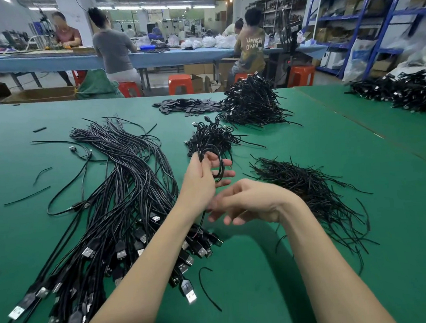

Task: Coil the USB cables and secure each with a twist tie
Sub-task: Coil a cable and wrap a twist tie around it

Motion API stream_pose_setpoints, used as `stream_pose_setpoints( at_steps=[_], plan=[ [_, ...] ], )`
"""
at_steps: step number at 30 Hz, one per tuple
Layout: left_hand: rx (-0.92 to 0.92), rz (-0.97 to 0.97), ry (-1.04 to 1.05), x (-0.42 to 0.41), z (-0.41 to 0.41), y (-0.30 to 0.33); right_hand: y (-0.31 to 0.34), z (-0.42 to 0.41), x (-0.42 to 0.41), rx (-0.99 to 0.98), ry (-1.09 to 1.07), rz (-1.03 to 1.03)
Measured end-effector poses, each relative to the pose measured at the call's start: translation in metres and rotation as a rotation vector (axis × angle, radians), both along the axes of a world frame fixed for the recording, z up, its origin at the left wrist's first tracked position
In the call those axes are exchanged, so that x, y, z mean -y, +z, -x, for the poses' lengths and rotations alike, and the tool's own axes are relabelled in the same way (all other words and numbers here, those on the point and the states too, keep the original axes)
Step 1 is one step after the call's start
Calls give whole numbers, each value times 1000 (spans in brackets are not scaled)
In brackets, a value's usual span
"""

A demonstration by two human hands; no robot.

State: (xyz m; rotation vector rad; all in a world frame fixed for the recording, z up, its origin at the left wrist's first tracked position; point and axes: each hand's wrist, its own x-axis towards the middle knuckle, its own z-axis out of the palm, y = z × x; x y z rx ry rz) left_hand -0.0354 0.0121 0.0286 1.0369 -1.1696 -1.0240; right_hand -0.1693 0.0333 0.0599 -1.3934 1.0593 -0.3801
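My left hand (pixel 203 179) is raised over the green table (pixel 274 269) and grips a coiled black USB cable (pixel 217 161), whose loops hang over the fingers. A thin tail of that cable drops below the wrist. My right hand (pixel 246 201) hovers just below and right of the left hand, fingers loosely spread, holding nothing that I can see. A big bundle of uncoiled black USB cables (pixel 120 198) lies to the left, plugs toward me. A heap of black twist ties (pixel 309 190) lies to the right. A small pile of coiled cables (pixel 210 136) sits beyond my left hand.
A large heap of coiled cables (pixel 251 102) and a scatter of small flat black pieces (pixel 184 106) lie at the table's far side. Another cable heap (pixel 400 92) sits far right. Loose ties (pixel 208 287) lie near me. People work at a blue bench (pixel 53 62) behind.
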Motion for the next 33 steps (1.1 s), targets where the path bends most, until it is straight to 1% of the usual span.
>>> stream_pose_setpoints(
  at_steps=[2, 4, 7, 8, 10, 12, 14, 15, 18, 19, 20, 22, 24, 26, 31, 33],
  plan=[
    [9, 8, -27, 1, 0, 1, -6, -6, -3, 28, 26, -7],
    [70, 35, -34, 0, -3, 0, -11, -12, -2, 52, -33, 9],
    [234, 94, 0, 1, -10, 0, -9, -9, 1, -36, -96, 54],
    [314, 115, 23, 2, -12, 0, -5, -5, 3, -54, -139, 80],
    [461, 143, 65, 2, -16, 0, 2, 4, 8, 4, -281, 162],
    [502, 141, 57, -2, -17, 2, 6, 11, 11, 109, -435, 266],
    [493, 107, -13, -7, -14, 7, 4, 12, 11, 158, -498, 369],
    [451, 80, -74, -9, -12, 9, 2, 10, 10, 198, -499, 397],
    [213, -50, -277, -13, -8, 15, -5, 9, 9, 340, -546, 401],
    [164, -98, -321, -13, -9, 16, -7, 10, 10, 339, -572, 421],
    [127, -141, -354, -13, -10, 16, -8, 10, 10, 296, -593, 481],
    [73, -198, -391, -12, -11, 14, -10, 8, 13, 112, -606, 683],
    [68, -206, -381, -9, -11, 12, -12, 4, 17, -69, -571, 870],
    [89, -191, -360, -6, -12, 12, -13, 1, 20, -147, -518, 977],
    [175, -177, -410, -6, -15, 13, -9, 5, 20, -101, -531, 1115],
    [175, -182, -428, -8, -14, 14, -9, 7, 20, -68, -534, 1085]
  ],
)
